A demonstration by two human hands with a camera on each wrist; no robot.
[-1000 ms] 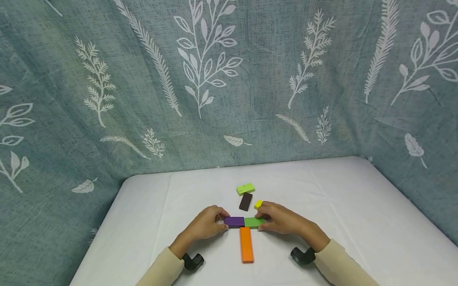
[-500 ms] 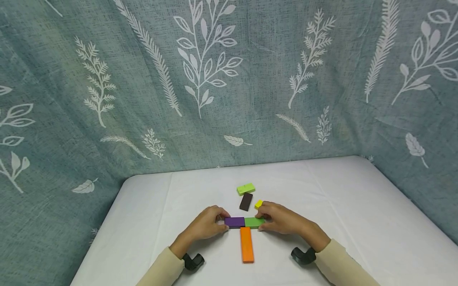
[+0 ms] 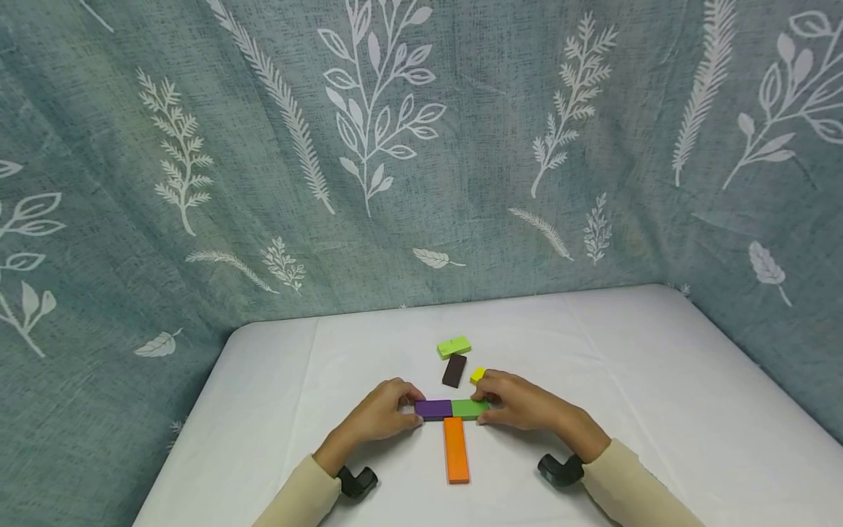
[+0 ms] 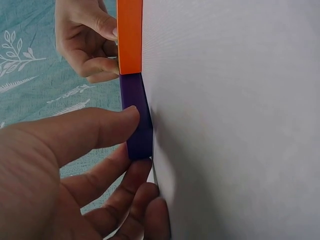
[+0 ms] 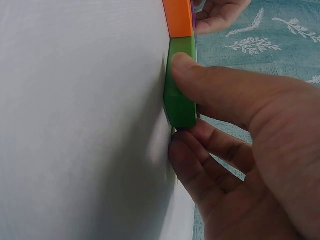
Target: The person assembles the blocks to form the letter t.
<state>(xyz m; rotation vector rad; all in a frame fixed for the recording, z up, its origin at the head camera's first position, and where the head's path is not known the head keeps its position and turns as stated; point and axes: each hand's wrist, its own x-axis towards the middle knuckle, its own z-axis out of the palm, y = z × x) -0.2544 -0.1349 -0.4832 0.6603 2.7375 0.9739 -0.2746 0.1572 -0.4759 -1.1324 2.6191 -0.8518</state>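
A purple block [image 3: 433, 410] and a green block [image 3: 469, 409] lie end to end in a row across the white table. My left hand [image 3: 385, 411] pinches the purple block's outer end, with the thumb [image 4: 107, 125] along its near side. At the other end, my right hand [image 3: 516, 401] holds the green block between thumb [image 5: 200, 80] and fingers. An orange block [image 3: 456, 450], longer than these, lies lengthwise toward me, its far end at the seam of the row. In both wrist views it appears against the held blocks.
Beyond the row lie a dark brown block [image 3: 454, 370], a lime green block [image 3: 454, 347] and a small yellow block [image 3: 477, 375], partly behind my right hand. A patterned blue-green curtain [image 3: 461, 161] hangs behind the white table [image 3: 316, 366].
The view has shifted very slightly. Both hands keep their grip on the purple and green blocks, and no block has visibly moved against the others.
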